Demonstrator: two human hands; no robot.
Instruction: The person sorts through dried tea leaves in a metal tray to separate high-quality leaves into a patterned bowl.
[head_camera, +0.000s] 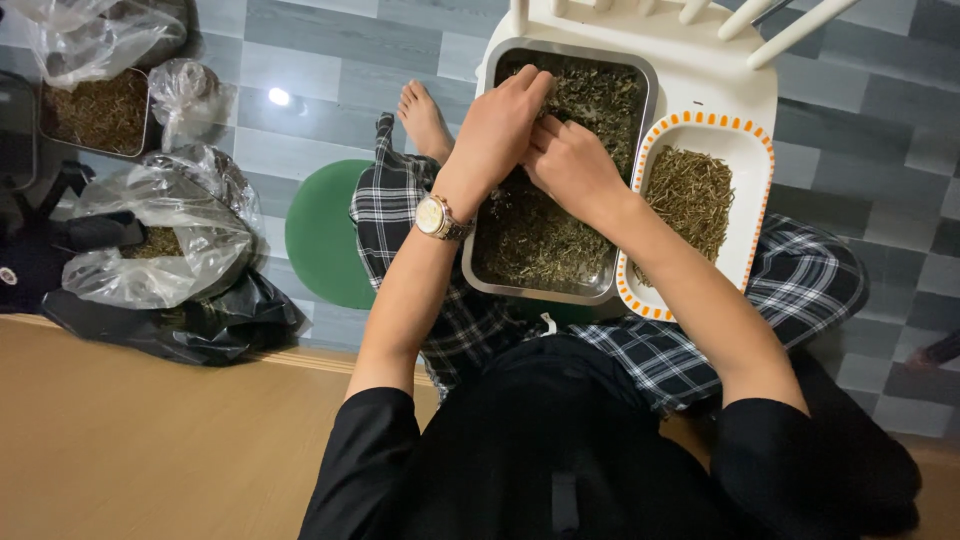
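A rectangular metal tray (480, 282) full of dark green dried leaves rests on a white plastic chair (700, 70). My left hand (497, 130), with a wristwatch (438, 217) on its wrist, reaches into the far part of the tray, fingers curled into the leaves. My right hand (572, 165) lies beside it over the middle of the tray, fingers bent and touching the left hand. What the fingers pinch is hidden. To the right stands a white tray with an orange rim (762, 170), which holds paler dried stems.
A green stool (325, 235) shows under my checked trousers. On the tiled floor at left lie clear plastic bags (165, 235) of dried plant matter, a black bag (200, 325) and another filled tray (95, 110). A wooden surface (150, 440) runs along the near side.
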